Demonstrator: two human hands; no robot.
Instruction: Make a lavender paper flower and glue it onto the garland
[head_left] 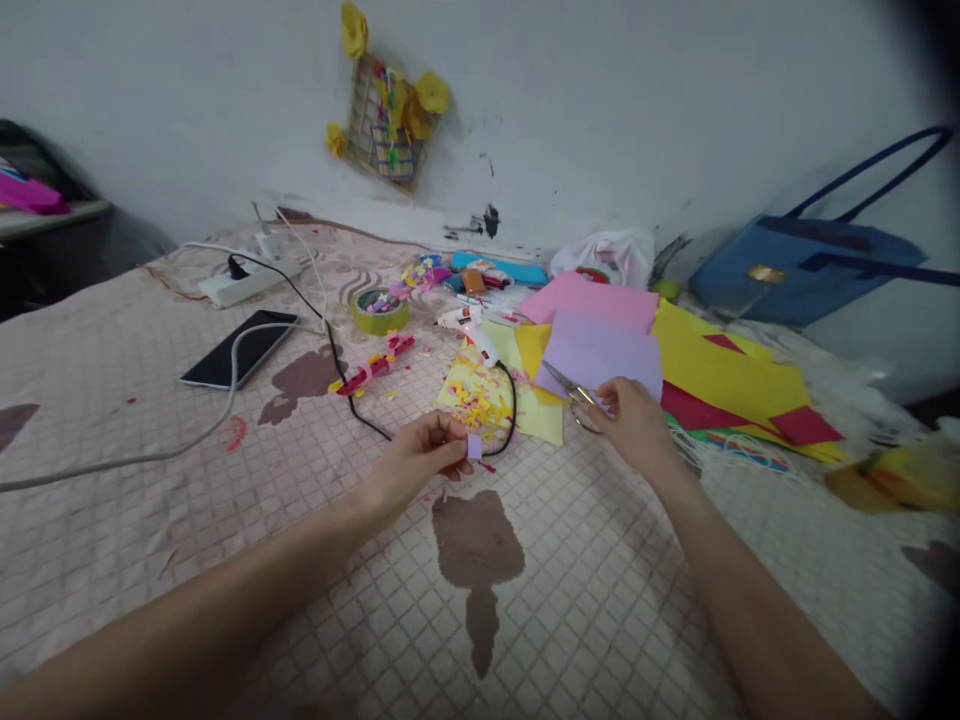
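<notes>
The left hand (429,446) pinches a small purple bit (474,447) of paper, flat with straight sides, between the thumb and fingers. The right hand (634,418) grips the scissors (574,391) by the loops, and their shiny, pointy metal blades tip up and to the left, in front of a big, smooth purple sheet (600,350). The purple bit is out at the left hand's fingertips, well apart from the scissors. Between the hands and a little behind them, a pile of tiny yellow and pink scraps (480,408) lies on a pale yellow sheet (541,418). A white plastic glue gun (484,349) is just behind the scraps, with a bendy black cord (515,395) that curves round toward the left hand. The purple sheet lies partly over a pink sheet (592,298), and bright yellow paper (720,365) and red paper (701,406) are spread out to the right. On the left are a thin pink stick (375,367) with yellow bits on it, a round greenish tape roll (379,319) and a flat, black phone (240,350). It all sits on a soft-looking cloth (585,580) with little squares and brown shapes.
</notes>
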